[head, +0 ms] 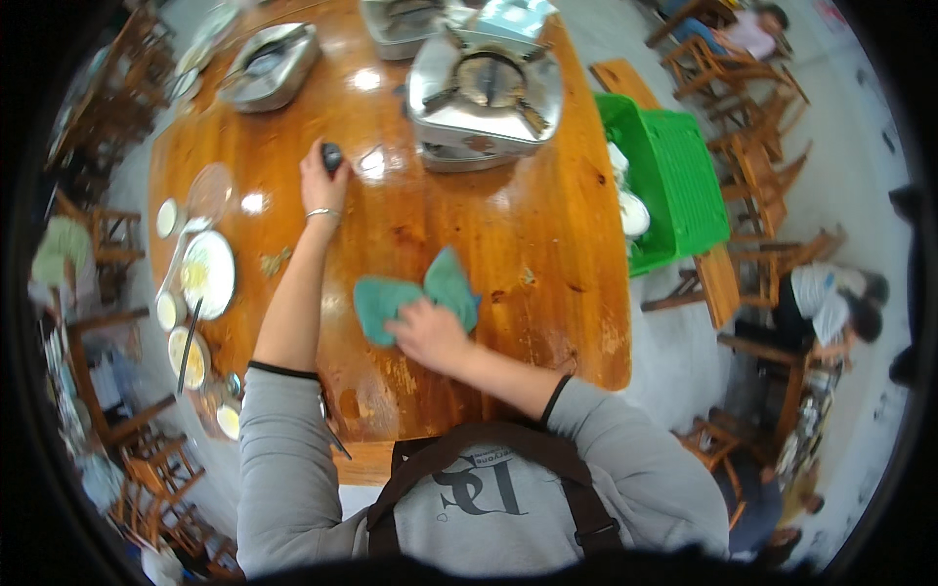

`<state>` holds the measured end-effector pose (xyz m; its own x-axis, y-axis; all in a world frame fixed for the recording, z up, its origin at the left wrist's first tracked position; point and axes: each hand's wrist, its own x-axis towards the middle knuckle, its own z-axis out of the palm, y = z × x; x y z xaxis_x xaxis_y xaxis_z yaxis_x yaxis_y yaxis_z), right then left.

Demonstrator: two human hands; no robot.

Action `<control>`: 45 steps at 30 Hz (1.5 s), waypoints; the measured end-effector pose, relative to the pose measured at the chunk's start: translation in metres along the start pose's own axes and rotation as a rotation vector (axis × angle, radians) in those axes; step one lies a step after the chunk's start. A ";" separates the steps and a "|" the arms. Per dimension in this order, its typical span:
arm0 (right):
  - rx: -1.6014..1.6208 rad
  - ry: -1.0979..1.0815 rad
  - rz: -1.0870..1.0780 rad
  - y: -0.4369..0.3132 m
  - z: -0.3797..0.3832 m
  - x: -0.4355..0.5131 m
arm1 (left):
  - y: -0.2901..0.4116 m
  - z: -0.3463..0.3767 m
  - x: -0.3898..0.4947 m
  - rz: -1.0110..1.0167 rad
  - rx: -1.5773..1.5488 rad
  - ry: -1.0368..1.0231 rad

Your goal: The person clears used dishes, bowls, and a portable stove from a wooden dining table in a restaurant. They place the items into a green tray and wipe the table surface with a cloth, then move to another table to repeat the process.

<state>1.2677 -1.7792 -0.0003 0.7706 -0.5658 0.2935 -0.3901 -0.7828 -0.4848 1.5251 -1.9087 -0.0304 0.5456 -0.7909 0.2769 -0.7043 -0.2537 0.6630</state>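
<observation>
My right hand (pixel 432 337) presses a green cloth (pixel 382 304) flat on the varnished wooden table (pixel 542 322). The cloth is bunched in two lobes, with my fingers over its middle. Farther forward and to the left, my left hand (pixel 325 183) grips a small black rounded object (pixel 331 156), too small to identify. Left of my left forearm lie a white plate (pixel 220 275) with food remains, a bowl of leftovers (pixel 189 357) and several small white cups (pixel 171 310). A dark chopstick (pixel 190 344) rests across the dishes. Food scraps (pixel 275 261) lie beside the forearm.
Metal portable stoves (pixel 484 91) stand at the table's far side, another stove (pixel 271 66) at far left. Right of the table, a green plastic crate (pixel 685 183) holding white dishes (pixel 632 214) sits on a wooden bench (pixel 717 286). Wooden chairs (pixel 758 176) and seated people surround the table.
</observation>
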 end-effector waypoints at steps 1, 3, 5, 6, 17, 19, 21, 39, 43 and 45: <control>-0.057 0.054 -0.107 -0.002 0.008 -0.021 | 0.001 0.004 0.004 0.009 0.002 -0.013; -0.103 0.033 0.048 0.011 -0.003 -0.052 | 0.015 0.007 0.008 0.008 0.003 -0.050; -0.192 0.029 0.176 0.036 -0.025 -0.077 | 0.010 0.013 0.013 0.006 0.018 -0.047; -0.288 0.034 0.218 0.052 -0.039 -0.081 | 0.012 0.015 0.016 -0.001 0.025 -0.038; -0.456 0.323 0.711 0.309 -0.144 -0.047 | 0.041 -0.020 -0.030 0.086 -0.049 0.130; -0.335 0.311 0.844 0.374 -0.154 -0.056 | 0.066 -0.054 -0.074 -0.110 -0.240 0.091; -0.235 0.301 0.890 0.418 -0.156 -0.066 | 0.063 -0.101 -0.120 -0.183 -0.234 0.144; -0.104 0.089 0.094 0.098 -0.115 -0.003 | -0.121 -0.244 -0.382 -1.309 -0.825 0.576; 0.760 -0.521 0.322 -0.008 0.017 -0.008 | -0.109 -0.247 -0.356 -1.164 -0.866 0.225; 0.931 -0.631 0.610 -0.057 0.073 0.005 | -0.114 -0.243 -0.353 -1.027 -0.864 -0.050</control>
<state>1.3309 -1.7181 -0.0312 0.7963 -0.3468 -0.4956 -0.4622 0.1797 -0.8684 1.5229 -1.4649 -0.0348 0.6200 -0.4801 -0.6206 0.5312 -0.3253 0.7823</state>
